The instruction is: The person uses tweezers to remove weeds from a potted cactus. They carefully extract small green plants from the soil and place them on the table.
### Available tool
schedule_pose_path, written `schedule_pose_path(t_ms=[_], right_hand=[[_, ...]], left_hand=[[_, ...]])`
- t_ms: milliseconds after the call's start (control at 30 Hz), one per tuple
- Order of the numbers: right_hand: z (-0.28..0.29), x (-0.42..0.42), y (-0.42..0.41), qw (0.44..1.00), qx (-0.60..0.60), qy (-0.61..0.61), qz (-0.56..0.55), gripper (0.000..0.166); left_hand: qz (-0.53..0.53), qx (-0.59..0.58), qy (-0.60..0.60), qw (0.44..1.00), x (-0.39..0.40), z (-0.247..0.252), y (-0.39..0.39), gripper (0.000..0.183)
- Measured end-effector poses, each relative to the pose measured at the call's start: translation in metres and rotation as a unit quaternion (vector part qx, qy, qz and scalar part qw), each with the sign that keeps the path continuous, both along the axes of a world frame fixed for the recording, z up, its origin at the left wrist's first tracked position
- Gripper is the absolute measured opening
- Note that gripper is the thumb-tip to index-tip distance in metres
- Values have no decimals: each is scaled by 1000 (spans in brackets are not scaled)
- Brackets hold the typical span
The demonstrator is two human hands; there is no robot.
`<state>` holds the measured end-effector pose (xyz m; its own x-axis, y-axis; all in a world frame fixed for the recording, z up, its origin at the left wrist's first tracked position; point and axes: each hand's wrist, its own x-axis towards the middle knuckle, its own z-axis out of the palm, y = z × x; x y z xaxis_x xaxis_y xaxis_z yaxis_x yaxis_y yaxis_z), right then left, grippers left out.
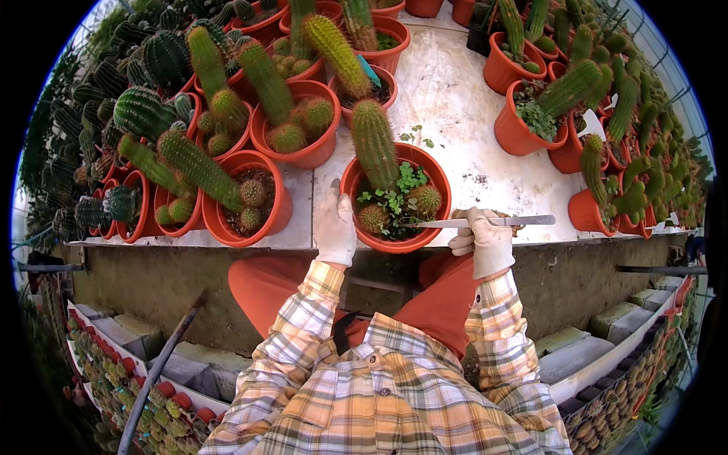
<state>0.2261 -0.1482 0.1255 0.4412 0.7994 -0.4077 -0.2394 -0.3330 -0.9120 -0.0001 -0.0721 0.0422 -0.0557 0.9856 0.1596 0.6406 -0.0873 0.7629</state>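
An orange plastic pot (348,170) stands before me near the bench's front edge. A tall columnar cactus (374,145) leans in it, with small round cacti (424,202) at its base. Leafy green weeds (410,177) grow between them. My left hand (334,224), in a pale glove, holds the pot by its left side. My gloved right hand (482,239) is closed around long metal tweezers (532,220). Their tips point left into the pot, low among the weeds by the front rim; whether they pinch anything cannot be made out.
Potted cacti (250,199) crowd the bench (443,96) on the left, and more pots (523,122) line the right. A brownish clump (515,227) and soil crumbs lie by my right hand. Behind me are concrete blocks (187,364) and a slanting metal pipe (162,364).
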Motion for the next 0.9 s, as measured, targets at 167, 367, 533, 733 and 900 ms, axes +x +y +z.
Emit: schedule_pose_path(t_ms=[167,367,533,733,900], right_hand=[[-7,8,2,1000,4,10,23,32],[-7,12,4,999,4,2,38,33],[-14,23,5,998,4,28,61,30],[-17,30,8,997,-6,26,79,32],[-16,33,12,996,-21,35,85,32]], left_hand=[[31,12,-9,999,3,-17,2,41],[19,33,-12,999,2,-15,2,40],[12,19,-14,1000,2,-10,3,37],[9,18,-15,1000,2,-13,3,36],[6,20,-25,999,2,-14,3,38]])
